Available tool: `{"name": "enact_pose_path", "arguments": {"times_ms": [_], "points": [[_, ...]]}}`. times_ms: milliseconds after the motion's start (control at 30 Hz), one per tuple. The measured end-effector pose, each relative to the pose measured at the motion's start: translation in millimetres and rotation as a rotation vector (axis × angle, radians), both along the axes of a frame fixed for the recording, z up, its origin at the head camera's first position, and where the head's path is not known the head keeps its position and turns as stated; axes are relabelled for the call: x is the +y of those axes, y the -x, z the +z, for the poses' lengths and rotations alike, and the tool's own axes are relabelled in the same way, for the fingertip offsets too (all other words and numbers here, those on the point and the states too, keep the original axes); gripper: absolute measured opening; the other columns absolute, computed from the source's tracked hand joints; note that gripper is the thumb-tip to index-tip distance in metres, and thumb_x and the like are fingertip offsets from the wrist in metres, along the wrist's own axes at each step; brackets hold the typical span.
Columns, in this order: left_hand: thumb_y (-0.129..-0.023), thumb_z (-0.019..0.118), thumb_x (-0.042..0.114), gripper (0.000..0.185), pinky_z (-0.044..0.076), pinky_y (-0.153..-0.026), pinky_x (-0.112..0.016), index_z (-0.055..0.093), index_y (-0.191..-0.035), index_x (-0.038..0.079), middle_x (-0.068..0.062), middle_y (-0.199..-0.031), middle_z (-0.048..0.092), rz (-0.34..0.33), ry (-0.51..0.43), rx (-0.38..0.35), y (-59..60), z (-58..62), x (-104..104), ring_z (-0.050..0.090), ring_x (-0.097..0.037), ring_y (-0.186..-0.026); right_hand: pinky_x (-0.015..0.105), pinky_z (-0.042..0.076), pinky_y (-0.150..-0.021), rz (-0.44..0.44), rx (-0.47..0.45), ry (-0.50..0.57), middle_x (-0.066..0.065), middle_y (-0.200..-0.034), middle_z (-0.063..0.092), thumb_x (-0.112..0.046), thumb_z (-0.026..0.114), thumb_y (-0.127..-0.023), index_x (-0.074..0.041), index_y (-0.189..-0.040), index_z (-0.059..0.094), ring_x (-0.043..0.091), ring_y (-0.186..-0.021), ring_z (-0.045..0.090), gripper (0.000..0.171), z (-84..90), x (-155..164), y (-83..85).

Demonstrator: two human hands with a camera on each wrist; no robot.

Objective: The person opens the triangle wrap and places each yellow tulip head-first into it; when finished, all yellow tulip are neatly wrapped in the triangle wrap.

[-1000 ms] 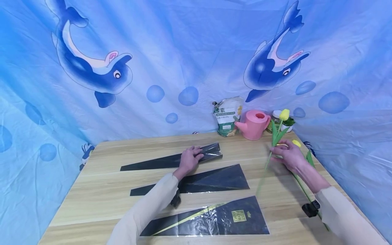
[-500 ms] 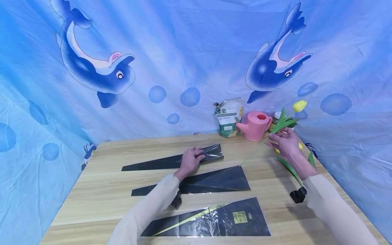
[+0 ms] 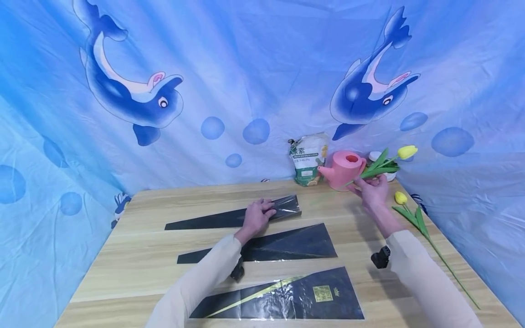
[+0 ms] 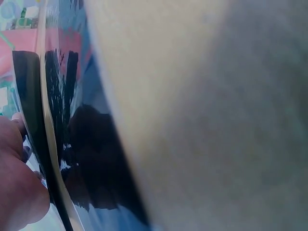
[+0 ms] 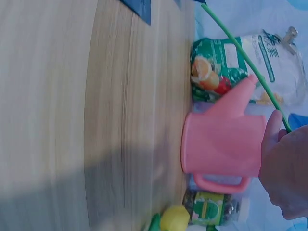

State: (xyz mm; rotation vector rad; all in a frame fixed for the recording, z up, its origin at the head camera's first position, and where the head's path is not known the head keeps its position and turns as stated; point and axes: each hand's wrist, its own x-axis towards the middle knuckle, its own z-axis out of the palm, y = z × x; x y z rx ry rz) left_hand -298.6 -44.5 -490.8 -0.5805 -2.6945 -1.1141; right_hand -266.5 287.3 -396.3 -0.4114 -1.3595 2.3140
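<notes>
A yellow artificial tulip (image 3: 408,151) with green leaves is in my right hand (image 3: 375,189), pinched by its stem. The bloom points right, in front of the jars; the thin stem (image 5: 243,54) slants across the right wrist view. My left hand (image 3: 256,216) grips the farthest black flower sleeve (image 3: 213,219) near its wide, glossy end, fingers and thumb across it. In the left wrist view, part of the hand shows beside the sleeve's dark edge. Two more sleeves lie nearer: a plain black one (image 3: 295,243) and one with gold print (image 3: 303,296).
A second yellow tulip (image 3: 400,197) lies along the table's right side. At the back stand a white-and-green bag (image 3: 307,159), a pink watering can (image 3: 342,169) and a jar (image 5: 211,208). A blue dolphin-print curtain (image 3: 254,68) surrounds the wooden table (image 3: 123,259).
My right hand has moved left and slightly up with the tulip, which has tipped from near upright to slanting right. The second tulip is uncovered. The left hand stays on the far sleeve.
</notes>
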Motion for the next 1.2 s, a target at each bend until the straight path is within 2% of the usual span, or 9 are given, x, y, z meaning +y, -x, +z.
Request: {"name": "enact_pose_path", "arguments": {"times_ms": [333, 667, 800, 1033, 1200], "points": [[-0.093, 0.073, 0.017, 0.03, 0.038, -0.11, -0.053, 0.072, -0.121, 0.004, -0.011, -0.128, 0.066, -0.019, -0.004, 0.014, 2.1, -1.0, 2.0, 0.05, -0.039, -0.131, 0.032, 0.061, -0.07, 0.013, -0.031, -0.033, 0.011, -0.097, 0.053, 0.008, 0.067, -0.091, -0.011, -0.116, 0.044, 0.017, -0.072, 0.066, 0.039, -14.6, -29.6, 10.9], [-0.093, 0.072, 0.018, 0.031, 0.036, -0.111, -0.054, 0.072, -0.121, 0.005, -0.011, -0.13, 0.065, -0.014, 0.011, 0.008, 0.8, 0.3, 3.6, 0.049, -0.039, -0.132, 0.037, 0.06, -0.077, 0.023, -0.025, 0.003, 0.012, -0.099, 0.061, 0.004, 0.061, -0.096, -0.006, -0.112, 0.05, 0.016, -0.078, 0.07, 0.022, -29.3, -45.5, 9.4], [-0.093, 0.072, 0.018, 0.031, 0.036, -0.111, -0.055, 0.072, -0.121, 0.004, -0.012, -0.129, 0.065, -0.017, 0.013, 0.018, -0.3, 2.3, 4.1, 0.049, -0.04, -0.131, 0.037, 0.06, -0.081, 0.031, -0.033, -0.025, 0.016, -0.105, 0.061, 0.002, 0.06, -0.098, -0.004, -0.112, 0.05, 0.015, -0.081, 0.07, 0.019, -33.3, -49.2, 6.9], [-0.093, 0.073, 0.017, 0.031, 0.037, -0.11, -0.056, 0.072, -0.12, 0.004, -0.012, -0.128, 0.066, -0.02, 0.006, 0.03, -1.2, 2.6, 5.2, 0.049, -0.041, -0.131, 0.037, 0.058, -0.085, 0.043, -0.046, -0.076, 0.031, -0.128, 0.052, 0.004, 0.062, -0.096, -0.001, -0.117, 0.048, 0.015, -0.088, 0.069, 0.025, -38.4, -52.0, 6.5], [-0.092, 0.073, 0.017, 0.031, 0.036, -0.11, -0.057, 0.072, -0.12, 0.003, -0.013, -0.128, 0.066, -0.031, 0.011, 0.029, -2.2, 1.3, 6.3, 0.05, -0.041, -0.13, 0.037, 0.06, -0.081, 0.026, -0.078, -0.1, 0.027, -0.128, 0.052, 0.002, 0.067, -0.094, -0.009, -0.123, 0.044, 0.019, -0.093, 0.069, 0.038, -41.1, -54.2, 6.3]]}}
